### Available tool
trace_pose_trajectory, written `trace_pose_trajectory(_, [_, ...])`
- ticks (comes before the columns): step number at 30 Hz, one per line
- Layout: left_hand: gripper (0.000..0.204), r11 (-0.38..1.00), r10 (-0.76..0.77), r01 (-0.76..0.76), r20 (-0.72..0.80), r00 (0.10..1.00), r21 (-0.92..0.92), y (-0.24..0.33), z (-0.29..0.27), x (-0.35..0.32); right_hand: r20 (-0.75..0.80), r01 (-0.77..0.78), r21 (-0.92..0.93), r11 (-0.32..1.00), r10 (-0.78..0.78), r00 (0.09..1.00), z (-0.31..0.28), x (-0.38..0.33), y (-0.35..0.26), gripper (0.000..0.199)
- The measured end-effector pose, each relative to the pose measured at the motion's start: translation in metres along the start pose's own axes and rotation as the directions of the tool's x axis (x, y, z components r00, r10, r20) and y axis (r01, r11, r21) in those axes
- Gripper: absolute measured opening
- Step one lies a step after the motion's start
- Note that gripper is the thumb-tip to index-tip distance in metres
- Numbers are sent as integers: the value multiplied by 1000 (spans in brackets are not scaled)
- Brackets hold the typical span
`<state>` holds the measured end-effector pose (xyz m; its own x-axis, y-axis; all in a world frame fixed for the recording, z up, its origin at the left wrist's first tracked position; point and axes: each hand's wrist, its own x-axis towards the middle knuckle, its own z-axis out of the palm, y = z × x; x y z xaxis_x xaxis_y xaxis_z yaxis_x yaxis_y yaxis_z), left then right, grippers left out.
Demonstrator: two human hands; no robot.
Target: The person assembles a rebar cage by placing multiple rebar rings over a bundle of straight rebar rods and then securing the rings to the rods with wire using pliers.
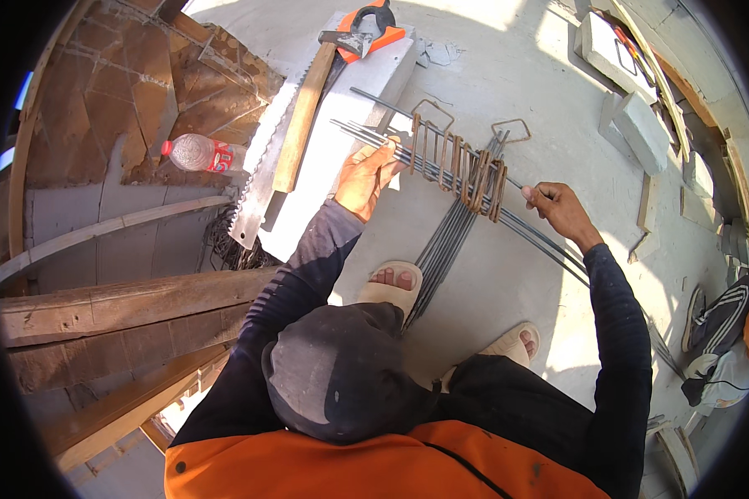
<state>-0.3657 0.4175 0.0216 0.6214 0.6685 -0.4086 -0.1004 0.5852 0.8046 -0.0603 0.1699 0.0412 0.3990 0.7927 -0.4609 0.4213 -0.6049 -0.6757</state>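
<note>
My left hand [368, 179] is closed around several thin grey steel rods [545, 248], which slant across the view from upper left to lower right. Several rusty rectangular wire stirrups [452, 170] hang on these rods in a row, bunched closer toward the right. My right hand [562, 212] pinches the near end of a single rod [383, 104], which runs through the stirrups and sticks out at the far left. Beneath them, a bundle of similar rods [441, 258] lies on the floor beside my left sandal. Another stirrup [513, 130] lies at that bundle's far end.
A pale block [395, 79] on the left bears a hand saw [262, 183] with an orange handle and a wood-handled hammer-like tool [304, 125]. Near it lies a plastic bottle [198, 154]. Wooden beams [133, 303] line the left; light blocks [641, 129] stand at right.
</note>
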Motion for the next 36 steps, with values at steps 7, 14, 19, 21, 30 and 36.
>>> trace_pose_trajectory(7, [32, 1000, 23, -22, -10, 1000, 13, 2, 9, -3, -50, -2, -91, 996, -3, 999, -7, -6, -4, 68])
trace_pose_trajectory(14, [28, 997, 19, -20, 12, 1000, 74, -2, 8, -2, -140, 443, -480, 758, -564, 814, 29, 13, -87, 111])
trace_pose_trajectory(19, [13, 992, 105, -103, -25, 994, 68, -2, 4, -1, -142, 518, -536, 667, -676, 724, 89, 46, -136, 119])
trace_pose_trajectory(21, [9, 996, 84, -82, -41, 996, 41, -3, 1, -3, -155, 512, -518, 685, -665, 731, 99, 56, -143, 120])
trace_pose_trajectory(30, [17, 986, 160, -153, -125, 979, 68, -5, 7, -8, -173, 439, -403, 803, -537, 825, 100, 62, -153, 111])
trace_pose_trajectory(36, [19, 990, 124, -109, -181, 976, 92, -2, 17, -16, -181, 422, -417, 805, -529, 829, 95, 59, -147, 122])
